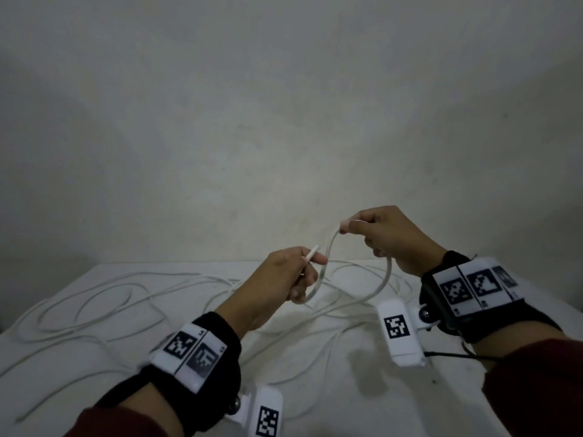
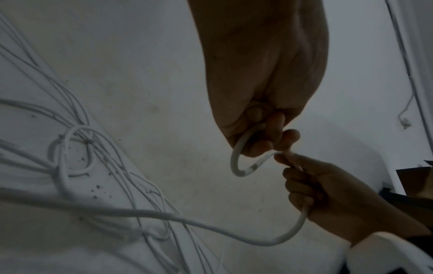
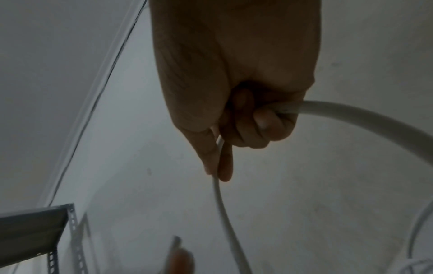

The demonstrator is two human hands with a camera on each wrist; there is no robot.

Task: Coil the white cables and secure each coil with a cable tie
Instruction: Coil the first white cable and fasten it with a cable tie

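Observation:
I hold one thick white cable above the white table. My left hand grips it near its end, and the tip sticks out past the thumb. From there the cable dips in a small loop and rises to my right hand, which pinches it between thumb and forefinger. It then runs through the right fist and curves down to the table. The left wrist view shows the loop between both hands. In the right wrist view, curled fingers hold the cable. No cable tie shows.
Several loose white cables sprawl in tangled loops over the table's left and middle. A plain wall stands right behind the table. A grey metal shelf frame stands to the left. A thin wire hangs on the wall.

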